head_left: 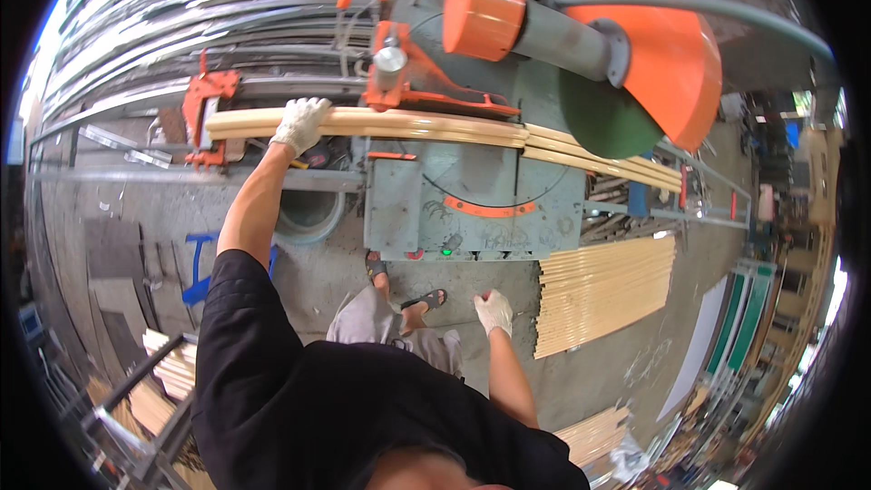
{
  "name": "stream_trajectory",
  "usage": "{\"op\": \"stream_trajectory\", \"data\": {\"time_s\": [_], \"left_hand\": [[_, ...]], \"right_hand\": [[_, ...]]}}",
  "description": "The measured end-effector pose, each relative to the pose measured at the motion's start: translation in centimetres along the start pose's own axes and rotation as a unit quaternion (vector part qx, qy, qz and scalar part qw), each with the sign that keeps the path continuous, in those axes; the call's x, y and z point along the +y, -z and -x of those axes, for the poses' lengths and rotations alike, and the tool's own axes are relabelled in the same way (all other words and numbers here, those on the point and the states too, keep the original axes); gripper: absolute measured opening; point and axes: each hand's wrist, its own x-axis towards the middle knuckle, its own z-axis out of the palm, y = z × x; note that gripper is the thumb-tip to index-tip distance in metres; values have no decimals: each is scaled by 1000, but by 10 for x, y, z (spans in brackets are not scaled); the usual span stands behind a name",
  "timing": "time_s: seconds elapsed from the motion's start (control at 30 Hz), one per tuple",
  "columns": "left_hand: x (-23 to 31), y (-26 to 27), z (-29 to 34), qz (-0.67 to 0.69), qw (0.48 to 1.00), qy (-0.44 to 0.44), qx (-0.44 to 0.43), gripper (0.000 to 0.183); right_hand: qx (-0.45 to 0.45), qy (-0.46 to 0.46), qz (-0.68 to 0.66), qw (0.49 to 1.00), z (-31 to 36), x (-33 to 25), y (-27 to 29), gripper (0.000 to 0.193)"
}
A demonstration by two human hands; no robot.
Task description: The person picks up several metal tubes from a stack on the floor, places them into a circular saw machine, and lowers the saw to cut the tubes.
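My left hand (301,124), in a white glove, is closed over the top of several long cream-coloured strips (417,126) lying side by side across the saw's grey table (390,209). Their left ends meet an orange stop (207,118). An orange clamp (390,82) stands against the strips right of that hand. Further right, cut pieces (608,160) continue the line past a visible break. Above them hangs a large green disc (603,113), partly covered by an orange guard (653,45). My right hand (494,311), also gloved, hangs low before the machine, fingers curled; their contents are hidden.
A wide stack of cream strips (603,295) lies on the floor at right, with another bundle (594,436) nearer me. A grey bucket (310,218) stands under the left rail. Long metal profiles (227,32) fill the far left. A thick grey hose (699,7) crosses above the guard.
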Motion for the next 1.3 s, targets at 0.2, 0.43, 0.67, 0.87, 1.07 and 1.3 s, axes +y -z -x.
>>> {"op": "stream_trajectory", "data": {"time_s": [0.2, 0.43, 0.67, 0.87, 1.07, 1.3], "left_hand": [[-6, 64, 137, 11, 997, 68, 47, 30], [48, 148, 457, 134, 952, 275, -30, 47], [134, 129, 595, 146, 819, 504, -231, 41], [65, -69, 475, 157, 744, 491, -426, 44], [88, -130, 478, 216, 611, 548, -528, 41], [260, -72, 632, 298, 630, 628, -346, 54]], "right_hand": [[-78, -29, 56, 995, 42, 49, -21, 44], [-123, -17, 4, 992, 29, 78, -63, 44], [-122, 69, 17, 990, 30, 45, -39, 41], [-109, 179, 72, 975, 10, 45, -17, 42], [-49, 165, -56, 983, -37, 131, -13, 37], [-239, 133, -50, 961, -47, 178, -71, 30]]}}
